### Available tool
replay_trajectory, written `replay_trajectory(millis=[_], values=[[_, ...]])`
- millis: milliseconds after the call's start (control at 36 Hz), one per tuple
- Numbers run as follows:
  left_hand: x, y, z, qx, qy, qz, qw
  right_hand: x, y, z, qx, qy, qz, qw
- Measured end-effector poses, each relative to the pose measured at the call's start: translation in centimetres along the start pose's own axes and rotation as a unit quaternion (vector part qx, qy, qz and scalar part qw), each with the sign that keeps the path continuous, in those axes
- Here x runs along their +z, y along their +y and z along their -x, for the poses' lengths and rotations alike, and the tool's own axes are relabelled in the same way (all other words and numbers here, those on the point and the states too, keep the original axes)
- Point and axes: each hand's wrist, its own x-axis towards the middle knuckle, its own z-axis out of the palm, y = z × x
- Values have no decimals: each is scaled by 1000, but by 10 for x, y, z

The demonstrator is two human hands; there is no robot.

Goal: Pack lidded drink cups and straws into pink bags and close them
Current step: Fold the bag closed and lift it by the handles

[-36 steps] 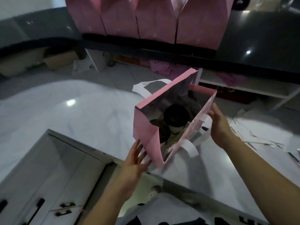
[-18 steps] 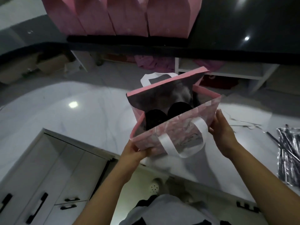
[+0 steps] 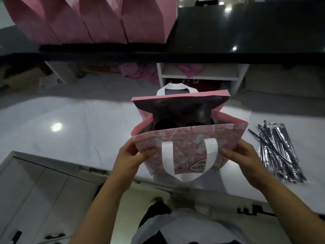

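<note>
The pink bag (image 3: 186, 143) stands upright and open at the near edge of a white marble-look counter (image 3: 70, 124), straight in front of the person. Inside it two dark round cup lids (image 3: 165, 125) sit side by side low down, mostly hidden by the near panel. The far panel rises higher than the near one, with a white handle loop (image 3: 175, 87) showing behind its top edge. A second white handle (image 3: 186, 173) hangs down the printed front.

The left hand (image 3: 130, 157) pinches the left edge of the near panel, thumb on the printed face and fingers curled behind. The right hand (image 3: 242, 155) pinches the right edge the same way.

On the counter to the right, near the bag but not touching it, lies a bundle of wrapped straws (image 3: 279, 152), shiny and dark. A ceiling light reflects as a bright spot (image 3: 56, 127) on the counter to the left.

Below the counter's front edge are white cabinet doors (image 3: 35, 199) with dark handles. Beyond the counter a glossy black ledge (image 3: 246, 32) runs across the view, and a row of pink bags (image 3: 98, 20) stands close together on its left part. Under the ledge a white shelf unit (image 3: 202, 74) holds crumpled pink material (image 3: 137, 73). A cardboard box (image 3: 22, 78) sits in the shadow at far left.
</note>
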Motion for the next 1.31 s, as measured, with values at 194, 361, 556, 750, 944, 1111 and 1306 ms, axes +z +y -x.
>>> replay_trajectory(millis=[194, 361, 556, 750, 944, 1111, 1306], values=[[30, 25, -12, 11, -42, 41, 998, -27, -32, -4, -22, 24, 8, 999], [37, 42, -36, 27, -42, 18, 999, -43, -43, -24, -55, 37, 19, 998], [26, 54, -56, -4, -204, 27, 979, -62, -42, -53, -58, -13, 30, 998], [18, 56, -67, -25, -215, -35, 976, -66, -51, -58, -29, -30, 40, 998], [35, 55, -74, 15, -124, -51, 991, -63, -49, -53, -31, 11, 51, 998], [48, 53, -82, 27, -81, -49, 995, -62, -52, -59, -38, 75, 32, 996], [55, 48, -89, 32, -22, 9, 999, -68, -57, -57, -12, 47, 33, 998]])
